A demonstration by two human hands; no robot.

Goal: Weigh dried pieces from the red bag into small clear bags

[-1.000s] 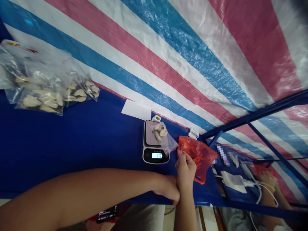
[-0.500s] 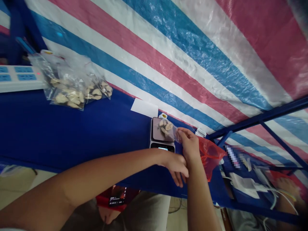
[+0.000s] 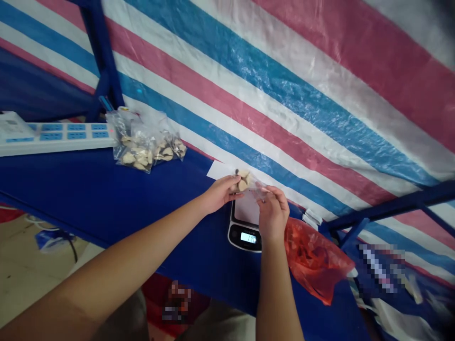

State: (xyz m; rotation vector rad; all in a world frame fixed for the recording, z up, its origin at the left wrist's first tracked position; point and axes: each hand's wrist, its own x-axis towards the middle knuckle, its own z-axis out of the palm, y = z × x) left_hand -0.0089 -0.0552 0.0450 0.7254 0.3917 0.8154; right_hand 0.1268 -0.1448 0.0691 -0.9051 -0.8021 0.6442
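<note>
A clear plastic bag [image 3: 243, 182] with several pale, dark-edged dried pieces in it is held up between my hands, above a small digital kitchen scale [image 3: 246, 235]. My left hand [image 3: 223, 192] is closed on the filled end of the bag, thumb on top. My right hand [image 3: 274, 208] pinches the bag's other end. The scale's display is lit, but its digits are too small to read surely. Part of its weighing plate is hidden by my right hand. Behind the bag lies a white sheet of paper [image 3: 217, 170].
Several more bags of pale pieces [image 3: 142, 154] stand by a long power strip [image 3: 71, 148] on the blue table [image 3: 106, 189]. A red plastic bag [image 3: 316, 260] lies right of the scale. A striped tarp [image 3: 249, 94] hangs behind, with a blue frame bar [image 3: 391, 204] at right.
My left hand has moved from beside my right wrist to the bag and closed on it. The bag has risen off the scale's plate. The view has shifted left.
</note>
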